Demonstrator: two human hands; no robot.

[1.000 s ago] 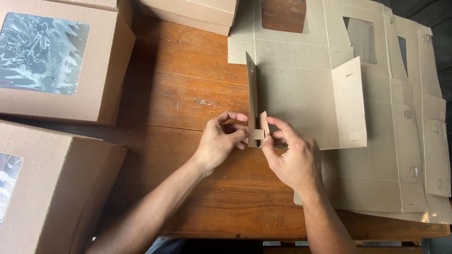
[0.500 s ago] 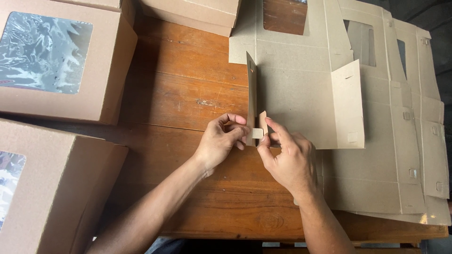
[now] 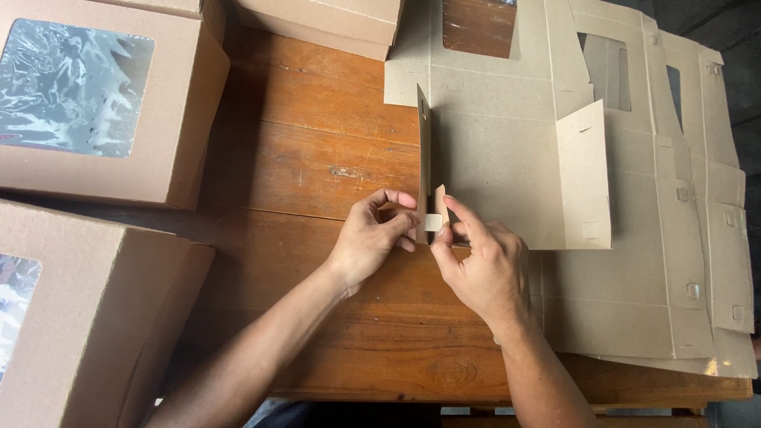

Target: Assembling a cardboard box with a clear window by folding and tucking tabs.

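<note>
Small packing workbench, box-folding by hand.

We read this as a packaging work area, likely a small shop's back room or home workshop; which one we cannot tell. Evidence: a worn wooden table point(image 3: 317, 158) with scratches and plank seams; finished brown cardboard boxes with clear film windows stacked at its left edge, one at upper left point(image 3: 103, 103), one at lower left point(image 3: 71, 317), another at the top point(image 3: 325, 20). On the right lies a pile of flat, die-cut cardboard blanks point(image 3: 674, 238) with window cut-outs and locking tabs, unfolded. We see no machines: only cardboard, table, bare hands. Dark floor shows past the far right corner.
</note>
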